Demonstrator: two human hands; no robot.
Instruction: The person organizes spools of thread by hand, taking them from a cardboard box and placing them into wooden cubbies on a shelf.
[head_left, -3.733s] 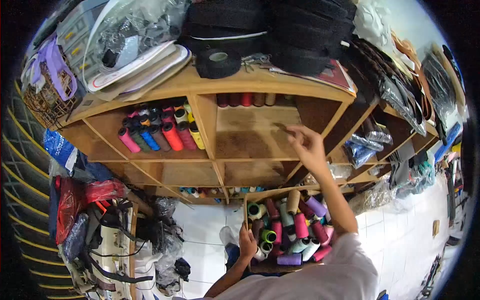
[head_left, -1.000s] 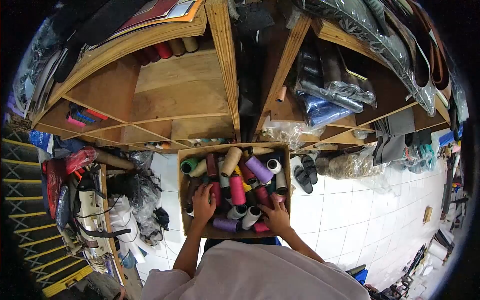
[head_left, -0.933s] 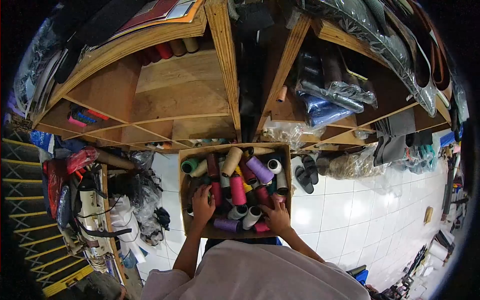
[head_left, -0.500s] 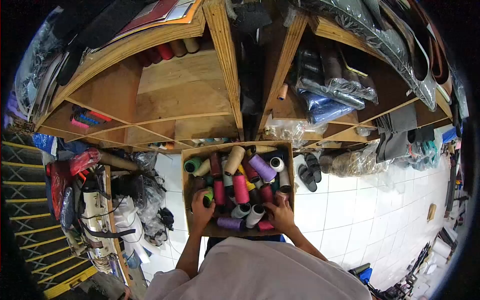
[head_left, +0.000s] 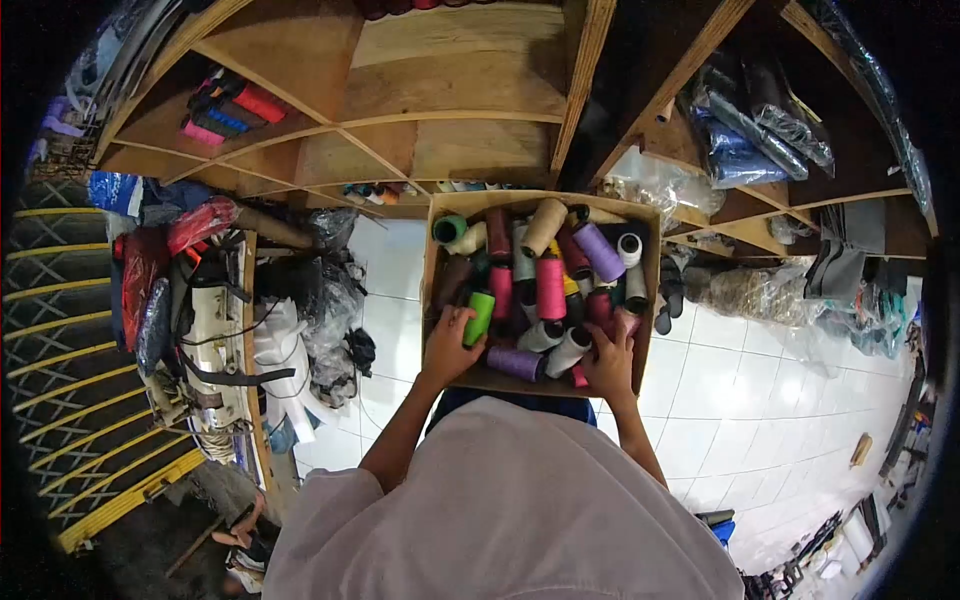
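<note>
A cardboard box (head_left: pixel 648 300) full of thread spools sits in front of my body. My left hand (head_left: pixel 450 347), at the box's left side, has its fingers around a bright green spool (head_left: pixel 479 314). At the right side, my right hand (head_left: pixel 608 362) rests among the spools by a dusty pink spool (head_left: pixel 627 321), close to a white-grey spool (head_left: pixel 568 352); its grip is hard to make out. Between the hands lie a hot pink spool (head_left: pixel 551 288) and a purple spool (head_left: pixel 514 363). A lilac spool (head_left: pixel 598 252) and a tan spool (head_left: pixel 543 227) are farther back.
Wooden shelves (head_left: pixel 455 130) with spools and plastic-wrapped rolls stand beyond the box. Bagged materials (head_left: pixel 325 300) lie at the left, beside a yellow-barred metal gate (head_left: pixel 60 290). Dark sandals (head_left: pixel 670 292) are on the tiled floor (head_left: pixel 740 370) at the right. Part of a person (head_left: pixel 245 535) shows lower left.
The view has turned, so the box and shelves appear farther right and higher. The green spool is now more upright and shows more of its length in my left hand.
</note>
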